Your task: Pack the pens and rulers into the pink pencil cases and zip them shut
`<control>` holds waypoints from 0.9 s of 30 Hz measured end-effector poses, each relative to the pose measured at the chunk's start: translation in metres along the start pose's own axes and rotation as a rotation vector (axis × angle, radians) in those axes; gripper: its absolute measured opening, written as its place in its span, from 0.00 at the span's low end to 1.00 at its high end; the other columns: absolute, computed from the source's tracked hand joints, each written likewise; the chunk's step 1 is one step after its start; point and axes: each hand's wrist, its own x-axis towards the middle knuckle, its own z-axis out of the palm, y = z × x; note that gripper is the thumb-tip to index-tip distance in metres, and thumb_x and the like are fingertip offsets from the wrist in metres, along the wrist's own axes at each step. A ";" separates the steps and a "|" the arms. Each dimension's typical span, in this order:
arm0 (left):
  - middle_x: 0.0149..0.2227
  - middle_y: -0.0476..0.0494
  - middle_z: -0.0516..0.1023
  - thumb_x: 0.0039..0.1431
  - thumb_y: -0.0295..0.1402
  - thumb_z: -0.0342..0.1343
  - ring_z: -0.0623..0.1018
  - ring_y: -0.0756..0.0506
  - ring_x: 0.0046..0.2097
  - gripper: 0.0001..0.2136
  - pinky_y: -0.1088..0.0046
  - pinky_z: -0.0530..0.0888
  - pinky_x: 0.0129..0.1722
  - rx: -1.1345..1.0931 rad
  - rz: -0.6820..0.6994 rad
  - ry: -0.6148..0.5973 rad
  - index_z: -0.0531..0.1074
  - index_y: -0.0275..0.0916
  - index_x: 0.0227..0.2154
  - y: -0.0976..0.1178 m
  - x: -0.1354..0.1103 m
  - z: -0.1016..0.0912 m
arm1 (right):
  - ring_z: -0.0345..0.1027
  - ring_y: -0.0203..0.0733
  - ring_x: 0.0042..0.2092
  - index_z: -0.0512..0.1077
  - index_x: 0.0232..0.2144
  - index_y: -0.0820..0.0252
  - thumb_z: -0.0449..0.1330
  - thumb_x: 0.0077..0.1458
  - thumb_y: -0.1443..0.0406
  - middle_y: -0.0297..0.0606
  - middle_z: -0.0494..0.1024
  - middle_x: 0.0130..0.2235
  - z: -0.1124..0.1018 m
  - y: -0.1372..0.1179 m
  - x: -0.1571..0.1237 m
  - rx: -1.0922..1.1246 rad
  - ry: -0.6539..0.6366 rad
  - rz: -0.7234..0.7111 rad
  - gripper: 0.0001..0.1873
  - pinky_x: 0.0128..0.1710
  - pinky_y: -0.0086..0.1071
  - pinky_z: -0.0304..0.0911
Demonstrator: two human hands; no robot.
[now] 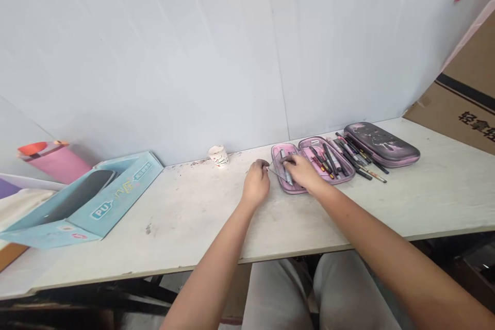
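A pink pencil case (297, 190) lies unfolded on the table, its two halves side by side. My left hand (257, 183) is at the left edge of the case, thumb and finger pinched near a thin, see-through or mesh-like piece that I cannot make out clearly. My right hand (303, 171) reaches over the left half, fingers curled down, and what they grip is hidden. Beneath them is a pale, long pen or strip (286, 172). Several pens (327, 161) fill the right half of the case.
More loose pens (361, 157) lie right of the case, beside a closed dark pencil case (381, 144). A paper cup (218, 157) stands near the wall. At left is a light-blue box (127, 191) holding a dark case; at right, a cardboard box (452, 103).
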 end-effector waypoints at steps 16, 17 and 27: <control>0.53 0.40 0.63 0.52 0.27 0.48 0.62 0.41 0.55 0.17 0.60 0.62 0.51 0.451 0.416 -0.297 0.67 0.45 0.45 0.003 0.006 -0.001 | 0.66 0.47 0.47 0.71 0.35 0.61 0.50 0.54 0.65 0.46 0.75 0.42 -0.121 0.040 -0.008 -0.541 0.089 -0.044 0.12 0.47 0.36 0.57; 0.54 0.41 0.63 0.51 0.28 0.49 0.61 0.40 0.56 0.17 0.60 0.61 0.52 0.438 0.446 -0.314 0.67 0.45 0.45 0.003 0.006 -0.004 | 0.65 0.47 0.47 0.71 0.36 0.61 0.50 0.54 0.65 0.47 0.74 0.42 -0.129 0.044 -0.012 -0.583 0.098 -0.025 0.12 0.46 0.37 0.57; 0.41 0.44 0.70 0.49 0.38 0.56 0.69 0.43 0.45 0.09 0.58 0.53 0.58 0.275 0.681 -0.569 0.68 0.41 0.33 0.036 -0.042 -0.047 | 0.69 0.50 0.43 0.71 0.38 0.63 0.57 0.49 0.65 0.49 0.76 0.40 -0.105 0.063 -0.011 -0.588 -0.107 0.068 0.13 0.42 0.36 0.59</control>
